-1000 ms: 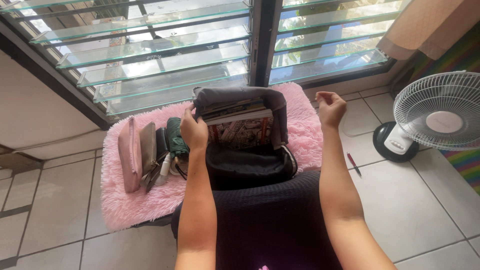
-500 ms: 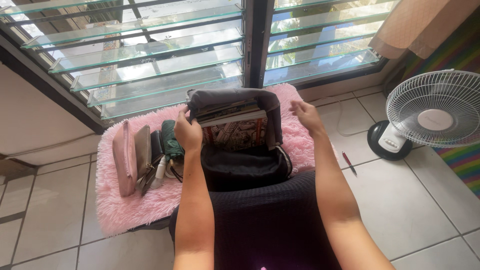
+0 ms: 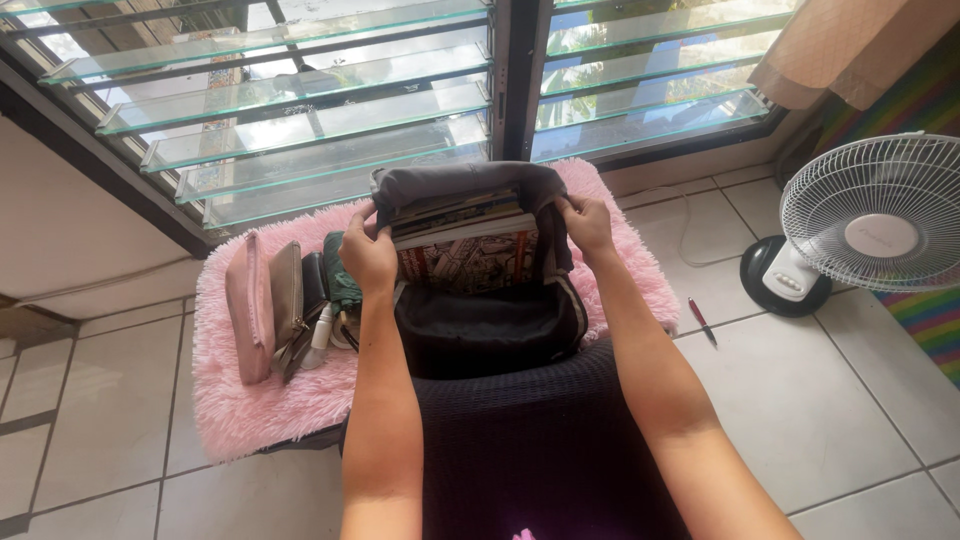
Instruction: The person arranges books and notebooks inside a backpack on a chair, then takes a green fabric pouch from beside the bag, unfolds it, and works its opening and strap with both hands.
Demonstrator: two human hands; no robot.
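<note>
A dark grey backpack (image 3: 488,325) stands open on a fluffy pink rug (image 3: 255,405), in front of my lap. Books and a printed notebook (image 3: 465,225) stick up inside its main compartment. My left hand (image 3: 368,252) grips the left edge of the bag's opening. My right hand (image 3: 586,224) grips the right edge of the same opening, so both hands hold the bag's mouth apart.
Left of the bag on the rug lie a pink pouch (image 3: 246,305), a tan pouch (image 3: 286,295), a dark green folded umbrella (image 3: 343,272) and a small white bottle (image 3: 319,338). A red pen (image 3: 702,320) lies on the tiles. A white fan (image 3: 865,230) stands at the right. Glass louvre windows (image 3: 300,110) are ahead.
My right hand has come down from the air at the right and taken hold of the bag's right edge. My left hand has stayed on the left edge.
</note>
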